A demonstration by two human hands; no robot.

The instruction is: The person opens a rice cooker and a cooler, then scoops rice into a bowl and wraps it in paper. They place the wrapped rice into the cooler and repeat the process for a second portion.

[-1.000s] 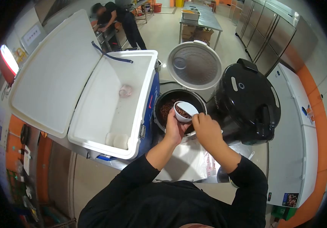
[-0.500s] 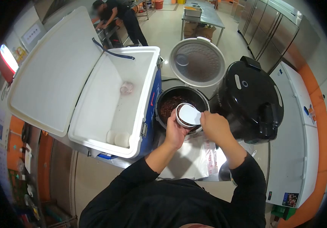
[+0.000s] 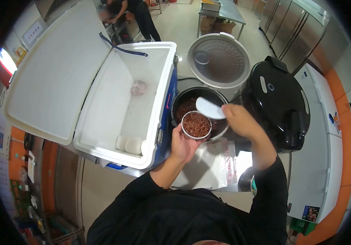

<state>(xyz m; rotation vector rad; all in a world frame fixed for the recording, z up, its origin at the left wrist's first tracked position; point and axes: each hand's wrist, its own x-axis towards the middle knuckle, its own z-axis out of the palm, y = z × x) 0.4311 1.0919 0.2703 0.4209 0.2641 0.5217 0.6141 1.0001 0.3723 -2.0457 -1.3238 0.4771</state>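
My left hand [image 3: 183, 145] is closed around a round white bowl [image 3: 196, 124], which is filled with cooked reddish-brown rice. In my right hand [image 3: 242, 119] is a white rice paddle [image 3: 209, 108], its blade tilted above the cooker pot, just past the bowl's far rim. Below both hands stands an open rice cooker [image 3: 222, 132] with a dark inner pot. More of the same reddish-brown rice shows inside it, partly hidden by the bowl and paddle. The cooker's lid [image 3: 218, 61] is raised behind the pot.
A white-lined cooler box [image 3: 142, 122] stands open on my left, with several pale wrapped items inside. To my right is a closed black cooker [image 3: 275, 104]. Plastic bags [image 3: 214, 165] lie on the counter before me. A person [image 3: 136, 16] bends over a worktop farther back.
The paddle has moved off the bowl and now hangs over the pot, uncovering the rice in the bowl. The head view has shifted slightly.
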